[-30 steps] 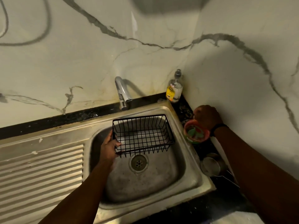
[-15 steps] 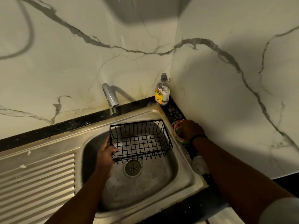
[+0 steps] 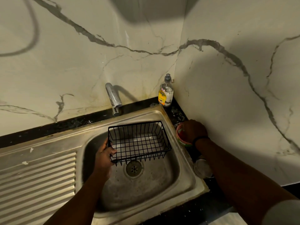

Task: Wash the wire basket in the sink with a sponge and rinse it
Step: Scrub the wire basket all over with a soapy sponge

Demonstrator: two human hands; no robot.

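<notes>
Black wire forms the basket (image 3: pixel 139 142), which is seen in the head view held above the basin of the steel sink (image 3: pixel 181 174), clear of the drain (image 3: pixel 134 168) and just forward of the tap (image 3: pixel 113 99). It is kept roughly level, open side up.

Judged from this, the step in hand is the fetching of the sponge. No water is seen running from the tap, and no suds are seen on the wires. The step would be done well if the basket were kept low inside the basin while the other hand works, so that drips stay in the sink. A soap bottle (image 3: pixel 165 93) stands in the corner of the dark surface (image 3: pixel 178 113), should more soap be wanted.

The left hand (image 3: pixel 103 157) is closed round the basket's left end, with fingers hooked over the rim wires; the grip looks firm. The right hand (image 3: pixel 193 131) is reached down over a small red-and-green tub (image 3: pixel 183 142) beside the sink's right rim. Its fingers are bent into or over the tub. Whether a sponge is held cannot be told, since the fingertips are hidden by the back of the hand.
</notes>
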